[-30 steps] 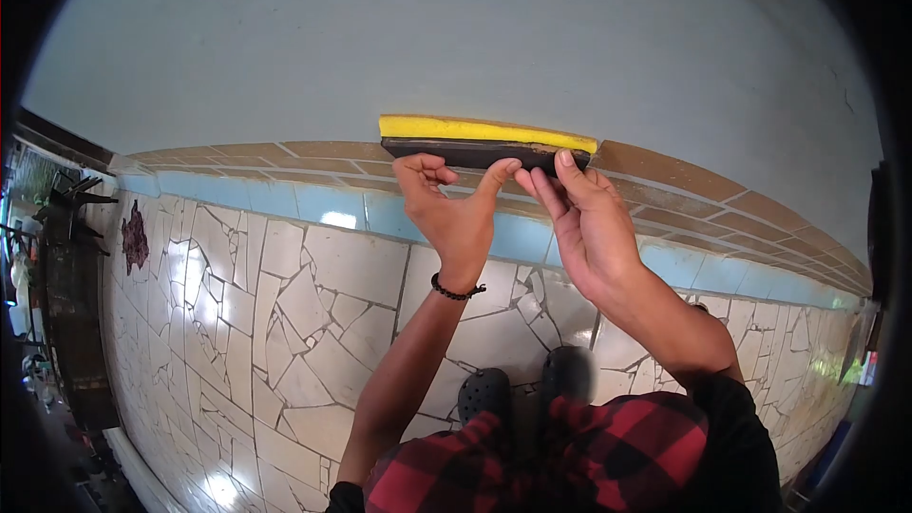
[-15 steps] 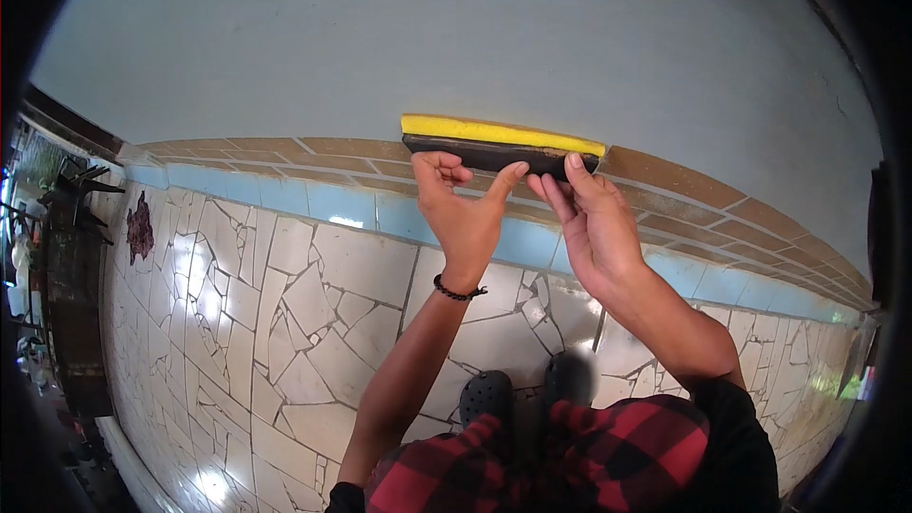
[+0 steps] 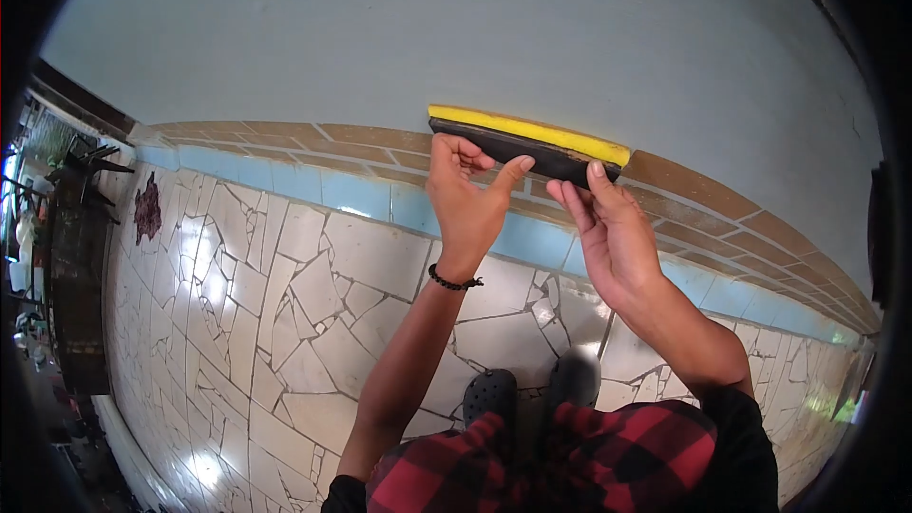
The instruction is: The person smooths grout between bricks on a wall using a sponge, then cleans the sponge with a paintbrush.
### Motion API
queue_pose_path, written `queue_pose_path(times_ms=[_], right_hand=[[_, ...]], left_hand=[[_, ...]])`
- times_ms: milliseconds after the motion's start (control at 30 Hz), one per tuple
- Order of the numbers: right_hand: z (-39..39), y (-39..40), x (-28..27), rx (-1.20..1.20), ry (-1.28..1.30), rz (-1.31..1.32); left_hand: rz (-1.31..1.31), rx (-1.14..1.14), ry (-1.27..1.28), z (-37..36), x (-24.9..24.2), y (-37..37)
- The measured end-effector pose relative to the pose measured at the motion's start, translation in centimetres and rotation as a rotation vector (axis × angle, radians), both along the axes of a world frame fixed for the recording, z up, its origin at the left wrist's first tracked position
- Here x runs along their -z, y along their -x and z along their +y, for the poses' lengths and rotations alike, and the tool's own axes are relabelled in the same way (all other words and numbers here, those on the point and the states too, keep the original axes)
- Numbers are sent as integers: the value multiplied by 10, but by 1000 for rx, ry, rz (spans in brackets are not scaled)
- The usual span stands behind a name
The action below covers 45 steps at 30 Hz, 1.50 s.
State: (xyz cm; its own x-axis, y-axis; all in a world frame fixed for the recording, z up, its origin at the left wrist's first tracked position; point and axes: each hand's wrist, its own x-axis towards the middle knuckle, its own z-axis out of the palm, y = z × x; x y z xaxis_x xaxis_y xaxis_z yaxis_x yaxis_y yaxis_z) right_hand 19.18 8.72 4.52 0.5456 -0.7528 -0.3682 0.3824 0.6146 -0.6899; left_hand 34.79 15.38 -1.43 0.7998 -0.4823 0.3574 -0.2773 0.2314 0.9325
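Note:
I hold a long sponge float (image 3: 532, 139) out in front of the wall, its yellow foam edge up and its black backing towards me. My left hand (image 3: 467, 201) is closed at the left part of the black backing, fingers curled and thumb stretched along its lower edge. At the right end, my right hand (image 3: 613, 237) pinches the backing, with the thumb on its face and the fingers below. A brownish worn patch shows on the backing near the right thumb. The float slants slightly down to the right.
Behind the float rises a grey-blue wall (image 3: 399, 28), with brown brick-pattern tiles (image 3: 703, 180) and light blue tiles (image 3: 532, 237) at its foot. My dark clogs (image 3: 489, 394) stand on the stone-patterned floor (image 3: 313, 323). A dark red cloth (image 3: 148, 209) lies at left, near dark furniture (image 3: 81, 294).
The float and both hands appear slightly further right in view as the camera shifts. My hold on it looks much the same.

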Motion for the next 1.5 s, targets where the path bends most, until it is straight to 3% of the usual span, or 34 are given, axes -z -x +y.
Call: queue_pose_path(times_ms=[133,267,633,733,967,1200,1400,1500], right_hand=[[-5,0,4,-6,6,4],[-1,-2,-3,-25,-18,9],[16,8,2,-18,-9,3],[16,9,1,-15,-6,-1],[18,13,8,-9,-4,-8],[23,13,-7,-20,-38,123],[26,21,1,-36,20,225],[41,29,15,-13,192,181]], left_hand=[[-23,-84,-83,-3,-8,1],[-2,-15,-161,3,-12,-3],[227,131,115,24,5,18],[278,155,53,35,5,19],[561,3,170,37,3,13],[734,46,246,27,-10,12],[832,93,322,33,-2,8],[799,171,381,51,6,15]])
